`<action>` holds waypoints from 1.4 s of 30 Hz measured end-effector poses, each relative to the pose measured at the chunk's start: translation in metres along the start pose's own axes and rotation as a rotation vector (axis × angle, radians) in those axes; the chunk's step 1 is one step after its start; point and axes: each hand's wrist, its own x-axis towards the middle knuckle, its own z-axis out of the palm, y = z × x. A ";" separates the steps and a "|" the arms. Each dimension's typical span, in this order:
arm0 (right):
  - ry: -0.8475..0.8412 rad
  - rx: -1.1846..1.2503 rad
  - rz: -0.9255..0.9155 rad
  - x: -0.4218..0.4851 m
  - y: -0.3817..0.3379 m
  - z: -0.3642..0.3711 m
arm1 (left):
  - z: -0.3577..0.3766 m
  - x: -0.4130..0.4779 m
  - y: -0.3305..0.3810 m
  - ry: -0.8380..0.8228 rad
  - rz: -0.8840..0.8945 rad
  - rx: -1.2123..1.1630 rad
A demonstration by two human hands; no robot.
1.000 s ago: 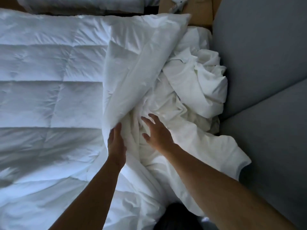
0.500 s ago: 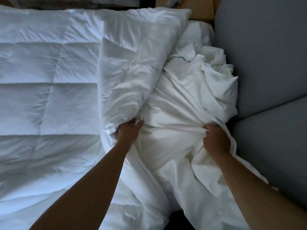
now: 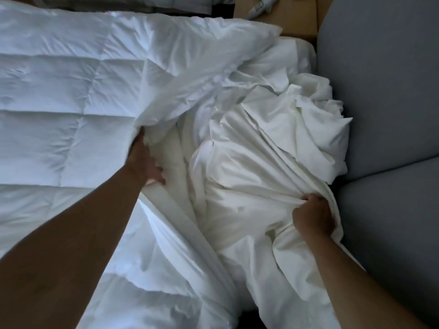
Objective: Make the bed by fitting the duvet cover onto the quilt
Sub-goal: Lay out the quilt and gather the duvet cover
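Quilt [image 3: 59, 110], white and stitched in squares, spreads over the left and middle of the bed, its right edge lifted and folded back on itself. Beside it, along the bed's right edge, the duvet cover [image 3: 273, 143] lies bunched in creamy folds, heaped highest toward the far right corner and pressed against a grey upholstered panel [image 3: 384, 91].

The left hand [image 3: 145, 162] reaches under the quilt's raised edge; its fingers are hidden beneath the fabric, so I cannot tell whether they grip it, and only the thumb shows, lying against the cover below. The right hand [image 3: 313, 216] is clenched tight round a gathered fold of the duvet cover near the bed's right edge, knuckles up, the cloth drawn into taut creases running away from the fist toward the heap.

Beyond the far edge of the bed stands a brown cardboard box [image 3: 285, 17], with something small and pale on top, too blurred to name.
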 end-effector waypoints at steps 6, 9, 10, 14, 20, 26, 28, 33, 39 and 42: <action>0.067 0.005 -0.821 -0.133 -0.053 0.064 | -0.027 -0.034 -0.030 -0.297 -0.032 0.147; -0.706 -0.182 -0.448 -0.195 -0.065 0.118 | -0.029 -0.075 -0.061 -0.503 0.128 0.322; -0.727 -0.237 -0.364 -0.206 -0.064 0.131 | -0.034 -0.090 -0.075 -0.509 0.238 0.382; -0.474 -0.402 -0.407 -0.224 -0.070 0.139 | -0.079 -0.125 -0.151 0.048 0.627 0.743; -0.861 -0.046 -0.388 -0.309 -0.136 0.119 | -0.140 -0.108 -0.167 -0.003 0.160 0.653; -1.295 0.712 -0.009 -0.349 -0.214 0.125 | -0.251 -0.087 -0.085 0.507 0.521 0.837; -0.884 0.344 -0.235 -0.319 -0.216 0.139 | -0.259 -0.083 -0.082 0.594 0.544 0.973; -0.318 -0.372 -0.464 -0.185 -0.166 0.155 | -0.210 -0.086 -0.112 0.593 0.422 1.200; -0.412 -0.530 -0.590 -0.076 -0.082 0.127 | -0.089 -0.080 -0.107 0.526 1.236 1.197; -0.563 -0.371 -0.421 -0.065 -0.041 0.111 | -0.013 -0.035 -0.106 0.077 0.910 1.276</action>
